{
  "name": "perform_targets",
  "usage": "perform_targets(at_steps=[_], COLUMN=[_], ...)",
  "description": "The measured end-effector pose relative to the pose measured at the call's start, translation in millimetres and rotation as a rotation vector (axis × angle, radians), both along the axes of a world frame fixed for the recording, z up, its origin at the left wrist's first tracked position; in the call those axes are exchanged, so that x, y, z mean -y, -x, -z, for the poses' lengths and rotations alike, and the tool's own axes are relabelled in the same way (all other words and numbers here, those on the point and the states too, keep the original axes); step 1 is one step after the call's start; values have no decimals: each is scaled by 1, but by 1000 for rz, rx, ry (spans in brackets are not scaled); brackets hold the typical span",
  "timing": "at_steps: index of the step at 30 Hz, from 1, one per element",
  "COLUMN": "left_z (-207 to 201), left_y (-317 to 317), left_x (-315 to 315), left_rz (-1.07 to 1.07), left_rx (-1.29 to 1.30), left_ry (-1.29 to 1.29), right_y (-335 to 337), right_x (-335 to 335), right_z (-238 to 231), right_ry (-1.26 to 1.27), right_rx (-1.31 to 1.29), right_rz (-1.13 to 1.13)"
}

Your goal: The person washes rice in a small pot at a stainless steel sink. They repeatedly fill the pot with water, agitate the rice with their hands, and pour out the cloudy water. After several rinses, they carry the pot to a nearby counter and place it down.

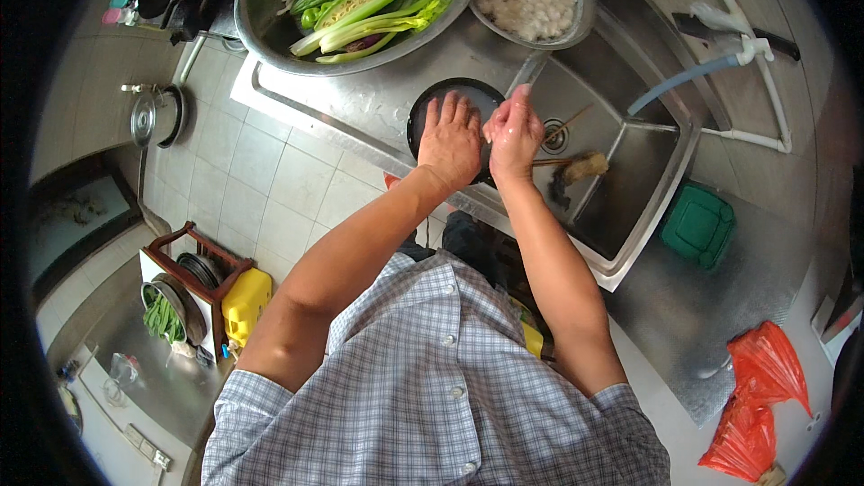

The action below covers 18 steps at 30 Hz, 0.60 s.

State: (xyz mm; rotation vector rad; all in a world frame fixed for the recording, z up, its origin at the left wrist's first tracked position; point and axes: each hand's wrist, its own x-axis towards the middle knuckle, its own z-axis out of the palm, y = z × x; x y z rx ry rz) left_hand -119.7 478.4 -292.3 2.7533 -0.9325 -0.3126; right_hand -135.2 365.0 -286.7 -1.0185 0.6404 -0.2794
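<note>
A round black pan (477, 90) with a greyish inside lies on the steel sink's ledge, at the left edge of the basin. My left hand (450, 137) is over the pan, palm down, fingers stretched out and slightly apart. Beside it, at the pan's right rim, my right hand (515, 137) is curled closed with its thumb pointing away from me. It looks wet, and its fingers hide whatever may be in them. In the basin, right of that hand, lies a tan scrubber-like piece (589, 165) with a thin stick and dark scraps near the drain (555, 133).
A large metal basin (355, 69) of green vegetables stands at the far left of the sink. Next to it is a metal bowl (585, 22) of pale, peeled-looking pieces. A blue hose (684, 81) hangs over the sink (621, 261). At right are a green container (697, 225) and red plastic bags (756, 396).
</note>
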Motion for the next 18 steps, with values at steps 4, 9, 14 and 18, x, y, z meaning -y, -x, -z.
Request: perform_targets(at_steps=[4,9,14,18], left_z=[-15,-22,-11,-3], left_y=[6,7,-4,2], left_x=[-15,-49,-81,-86], left_rz=[66,-14,21,104], left_rx=[48,108,133,114], left_ry=[122,440,266,148], right_y=[2,17,51,92], right_x=[-4,8,38,45], right_z=[-16,-27,-27,-22], right_ry=[419,683,1383,1581], right_rx=[116,148,210,167], right_rz=[-127,-324,-536,-675])
